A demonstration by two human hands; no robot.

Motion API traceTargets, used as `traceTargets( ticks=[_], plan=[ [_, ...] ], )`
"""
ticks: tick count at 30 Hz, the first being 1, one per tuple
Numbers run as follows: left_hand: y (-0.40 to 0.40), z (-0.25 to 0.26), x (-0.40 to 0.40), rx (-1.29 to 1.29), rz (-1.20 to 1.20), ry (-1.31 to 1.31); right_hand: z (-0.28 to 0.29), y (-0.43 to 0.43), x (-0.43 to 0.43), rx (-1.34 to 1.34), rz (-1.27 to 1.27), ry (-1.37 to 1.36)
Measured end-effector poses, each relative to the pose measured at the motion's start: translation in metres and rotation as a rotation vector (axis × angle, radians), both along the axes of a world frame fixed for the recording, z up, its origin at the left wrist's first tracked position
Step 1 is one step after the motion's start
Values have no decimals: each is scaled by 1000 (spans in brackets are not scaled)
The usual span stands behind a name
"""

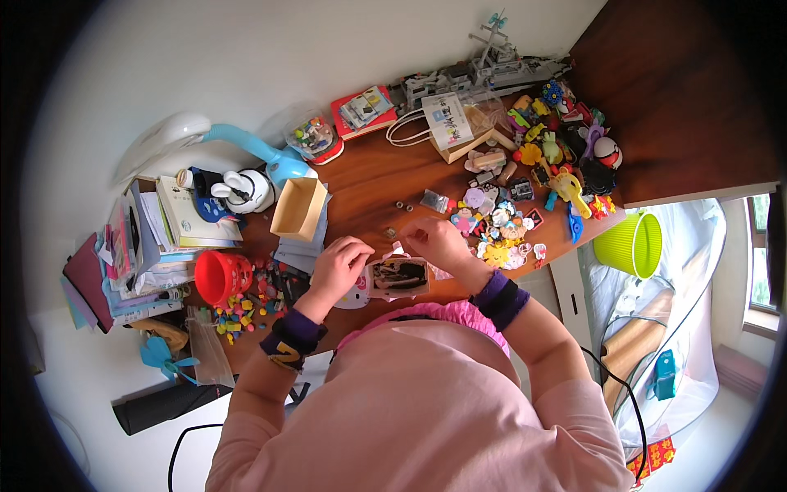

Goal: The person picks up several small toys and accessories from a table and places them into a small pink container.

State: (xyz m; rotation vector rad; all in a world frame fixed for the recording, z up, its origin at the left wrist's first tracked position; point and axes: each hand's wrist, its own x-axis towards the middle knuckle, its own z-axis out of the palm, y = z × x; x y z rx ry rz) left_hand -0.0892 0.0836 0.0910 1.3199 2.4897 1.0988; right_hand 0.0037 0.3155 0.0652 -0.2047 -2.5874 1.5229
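A small open box (423, 284) with dark, thin items inside stands at the table's near edge, in front of my body. My left hand (340, 270) is above and left of it, fingers drawn together and bent. On the other side, my right hand (435, 245) hovers over the box's far right corner, its fingertips curled inward. Whether either hand pinches something small is hidden by the fingers. Pink ribbon-like strips (396, 249) rise at the box's far side. Under my left wrist lies a white cat-face piece with a pink bow (355, 297). A small clear item (390, 232) lies beyond the box.
Flat cartoon charms (497, 227) and a heap of toys (562, 147) cover the right side. Left are a red bucket (222, 278), small colourful blocks (241, 313), a tan open box (299, 209) and a blue-necked lamp (246, 141). A paper bag (452, 126) lies at the back.
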Motion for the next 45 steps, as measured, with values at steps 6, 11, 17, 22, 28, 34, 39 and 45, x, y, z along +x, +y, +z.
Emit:
traceTargets(
  ticks=[6,11,17,22,28,34,39,45],
  plan=[
    [31,-24,-31,-69,-25,-60,-36,19,-15,29,-57,-105],
    [64,-54,-52,-269,-55,-152,-77,24,-33,151,-125,-190],
    [93,-85,-65,-429,-85,-92,-87,14,-53,247,-129,-307],
    [105,-98,-68,-451,-71,-15,-97,10,-60,322,-132,-319],
    [108,-115,-72,-464,-87,38,-111,7,-62,368,-133,-317],
    [107,-121,-72,-490,-67,64,-113,6,-62,402,-126,-336],
    [98,-102,-73,-412,-79,35,-100,7,-58,324,-132,-312],
    [72,-61,-65,-303,-92,-45,-57,10,-41,151,-77,-280]
  ],
)
